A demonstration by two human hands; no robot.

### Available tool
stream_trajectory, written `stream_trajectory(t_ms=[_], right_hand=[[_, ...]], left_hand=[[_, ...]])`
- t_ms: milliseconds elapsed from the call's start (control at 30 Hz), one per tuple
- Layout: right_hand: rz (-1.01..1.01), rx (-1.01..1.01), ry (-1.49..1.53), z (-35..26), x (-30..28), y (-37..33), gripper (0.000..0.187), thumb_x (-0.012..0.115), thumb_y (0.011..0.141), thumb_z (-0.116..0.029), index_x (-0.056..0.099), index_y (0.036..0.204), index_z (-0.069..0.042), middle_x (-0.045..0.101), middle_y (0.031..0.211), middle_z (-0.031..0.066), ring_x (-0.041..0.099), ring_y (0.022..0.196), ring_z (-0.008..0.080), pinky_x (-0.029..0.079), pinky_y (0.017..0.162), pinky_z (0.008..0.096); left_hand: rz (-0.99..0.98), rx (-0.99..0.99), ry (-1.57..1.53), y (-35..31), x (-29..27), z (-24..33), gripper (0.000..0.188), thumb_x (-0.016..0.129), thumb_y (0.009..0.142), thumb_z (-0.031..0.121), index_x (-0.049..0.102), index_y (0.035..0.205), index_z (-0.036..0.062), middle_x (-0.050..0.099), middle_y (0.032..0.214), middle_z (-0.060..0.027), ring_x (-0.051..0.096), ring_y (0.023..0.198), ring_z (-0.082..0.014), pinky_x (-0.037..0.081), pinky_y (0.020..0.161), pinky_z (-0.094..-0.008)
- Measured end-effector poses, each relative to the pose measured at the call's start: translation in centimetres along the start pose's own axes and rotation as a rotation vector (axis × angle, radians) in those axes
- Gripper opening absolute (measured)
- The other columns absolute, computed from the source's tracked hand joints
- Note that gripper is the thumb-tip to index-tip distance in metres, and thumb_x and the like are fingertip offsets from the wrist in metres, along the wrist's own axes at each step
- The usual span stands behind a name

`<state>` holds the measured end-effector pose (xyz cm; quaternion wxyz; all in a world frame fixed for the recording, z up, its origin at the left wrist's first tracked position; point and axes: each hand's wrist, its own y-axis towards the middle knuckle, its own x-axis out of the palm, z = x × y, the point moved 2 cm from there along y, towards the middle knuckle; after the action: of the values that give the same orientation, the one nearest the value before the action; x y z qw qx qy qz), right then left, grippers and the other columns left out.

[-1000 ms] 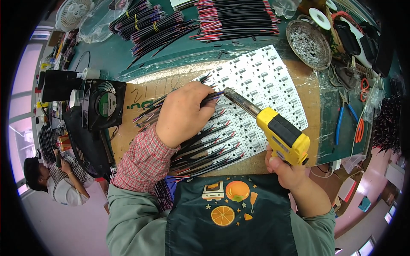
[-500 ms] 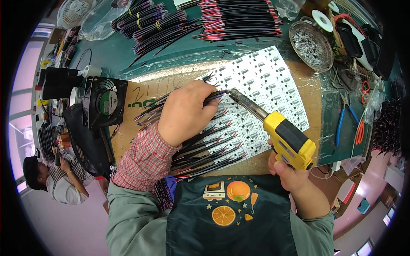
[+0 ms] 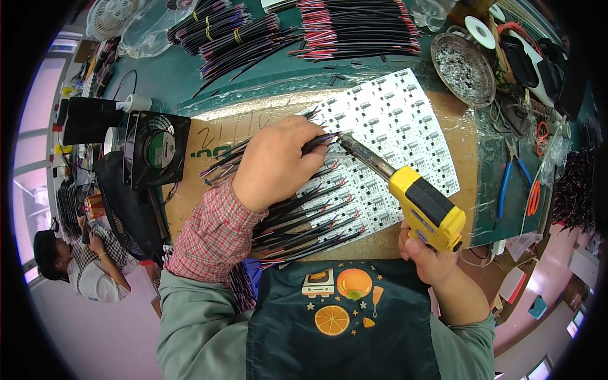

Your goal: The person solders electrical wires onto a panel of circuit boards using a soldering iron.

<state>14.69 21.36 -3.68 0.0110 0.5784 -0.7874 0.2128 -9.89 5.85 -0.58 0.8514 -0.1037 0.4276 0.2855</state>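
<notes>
My left hand is closed over the board, with a black-sheathed cable pinched between thumb and fingers. The cable's bared end lies against a white circuit board panel covered in rows of small components. My right hand is wrapped round the grip of a yellow and black soldering gun. Its metal tip meets the board right by the cable's end; whether they touch is too small to tell. Several black cables with red ends are lined up along the panel's near left edge.
A small fan stands at the left of the cardboard sheet. Bundled cables and a wide stack of cables lie at the back. A round metal dish, blue-handled pliers and a solder spool are at right.
Almost nothing differs. The soldering gun's body has shifted very slightly leftward, its tip staying at the cable's end, and my left hand has barely moved.
</notes>
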Motion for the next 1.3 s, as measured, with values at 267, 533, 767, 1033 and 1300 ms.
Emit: stream_trajectory(t_ms=[267, 533, 767, 1033, 1300], right_hand=[[0.039, 0.000, 0.005, -0.2, 0.3, 0.1, 0.065, 0.072, 0.079, -0.027, 0.044, 0.129, 0.004, 0.048, 0.072, 0.0044, 0.047, 0.059, 0.0129, 0.041, 0.052, 0.0255], [0.065, 0.001, 0.136, -0.7, 0.5, -0.2, 0.076, 0.075, 0.077, -0.031, 0.040, 0.135, 0.003, 0.047, 0.070, 0.0033, 0.046, 0.057, 0.0128, 0.040, 0.051, 0.0251], [0.086, 0.006, 0.171, -0.8, 0.2, -0.8, 0.078, 0.077, 0.076, -0.033, 0.039, 0.135, 0.003, 0.047, 0.069, 0.0032, 0.046, 0.057, 0.0125, 0.040, 0.051, 0.0251], [0.093, 0.013, 0.135, -0.3, 0.1, -1.6, 0.077, 0.077, 0.076, -0.033, 0.040, 0.133, 0.003, 0.047, 0.069, 0.0030, 0.046, 0.057, 0.0124, 0.040, 0.051, 0.0252], [-0.067, -0.011, 0.004, -0.2, -0.4, -1.9, 0.011, 0.062, 0.083, -0.006, 0.057, 0.092, -0.004, 0.056, 0.075, 0.0026, 0.053, 0.066, 0.0137, 0.043, 0.058, 0.0291]], left_hand=[[0.014, 0.012, 0.014, -0.1, 0.2, 0.1, 0.015, 0.068, 0.080, 0.013, 0.067, 0.089, 0.0007, 0.064, 0.083, -0.0147, 0.062, 0.079, -0.0331, 0.049, 0.070, -0.0387], [0.011, 0.031, 0.043, 0.0, -0.1, 0.3, 0.018, 0.067, 0.082, 0.015, 0.066, 0.094, 0.0013, 0.063, 0.082, -0.0149, 0.062, 0.080, -0.0339, 0.049, 0.071, -0.0382], [0.162, 0.047, 0.008, -0.6, -1.4, 1.5, 0.014, 0.063, 0.085, 0.011, 0.060, 0.096, 0.0023, 0.062, 0.081, -0.0153, 0.062, 0.079, -0.0338, 0.049, 0.067, -0.0383], [0.177, 0.083, -0.018, -1.7, -2.3, 3.7, 0.015, 0.065, 0.084, 0.007, 0.064, 0.099, 0.0043, 0.065, 0.085, -0.0128, 0.063, 0.074, -0.0287, 0.049, 0.066, -0.0342], [-0.023, -0.039, 0.022, -1.6, 0.3, 1.9, 0.019, 0.068, 0.081, 0.017, 0.064, 0.091, 0.0012, 0.062, 0.076, -0.0171, 0.061, 0.070, -0.0355, 0.048, 0.062, -0.0392]])
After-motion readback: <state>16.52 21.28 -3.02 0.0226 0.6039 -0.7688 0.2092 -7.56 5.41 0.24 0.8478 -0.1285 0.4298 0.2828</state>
